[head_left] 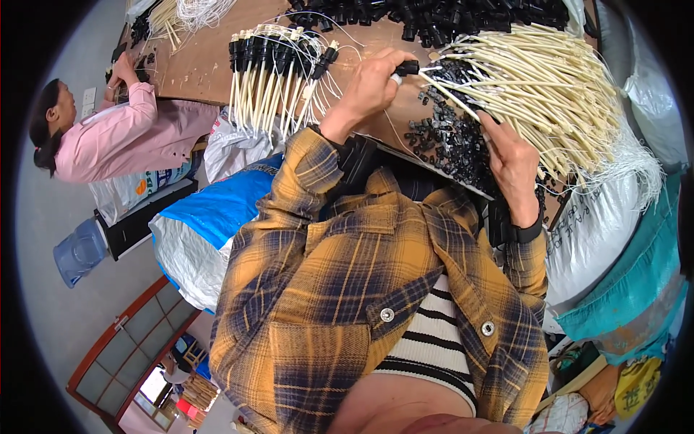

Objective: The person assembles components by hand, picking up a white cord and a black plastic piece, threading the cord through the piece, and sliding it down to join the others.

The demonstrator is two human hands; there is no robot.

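My left hand (371,85) is closed around a short black cylindrical fitting (408,68), whose end sticks out past the fingers to the right. My right hand (515,160) pinches the near end of a cream-coloured sleeved wire (452,95) between thumb and fingers. This wire slants up and left, its far tip close to the black fitting; I cannot tell whether they touch. Beneath and beside the right hand lies a heap of small black plastic pieces (452,137). A large bundle of cream sleeved wires (546,87) spreads out just beyond it.
Left of my left hand, cream wires with black fittings (278,54) lie in a row on the brown table (195,61). Black fittings (448,18) are piled at the back. A co-worker in pink (116,141) works at far left. Sacks (217,210) flank me.
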